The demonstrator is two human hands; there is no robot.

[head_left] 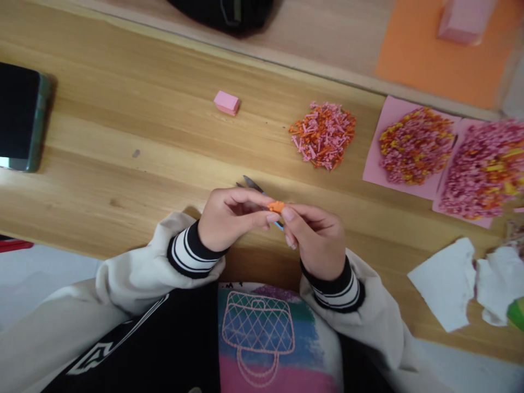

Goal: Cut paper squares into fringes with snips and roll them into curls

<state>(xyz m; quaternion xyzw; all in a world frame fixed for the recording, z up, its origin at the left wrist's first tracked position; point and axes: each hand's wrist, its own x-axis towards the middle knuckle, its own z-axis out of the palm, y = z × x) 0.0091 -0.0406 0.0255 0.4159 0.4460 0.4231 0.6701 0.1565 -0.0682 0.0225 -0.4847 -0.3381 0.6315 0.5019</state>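
Between the fingertips of both hands is a small orange piece (pixel 276 207), perhaps folded paper; its exact kind is too small to make out. My left hand (pixel 235 215) pinches it from the left with thumb and forefinger. From the right, the thumb and fingers of my right hand (pixel 317 234) close on it too. Scissors (pixel 254 184) lie on the table beneath the hands, their dark blades pointing up and left; a blue handle part shows below the fingers, the rest is covered. A mixed heap of small pink and orange pieces (pixel 323 135) lies beyond my right hand.
A pink block (pixel 226 102) rests on the wooden table (pixel 164 136). Pink sheets (pixel 374 158) at right carry piles of small pieces (pixel 417 144). White paper scraps (pixel 446 284) lie front right. A phone (pixel 18 117) is at far left, a black object (pixel 225 11) at the back.
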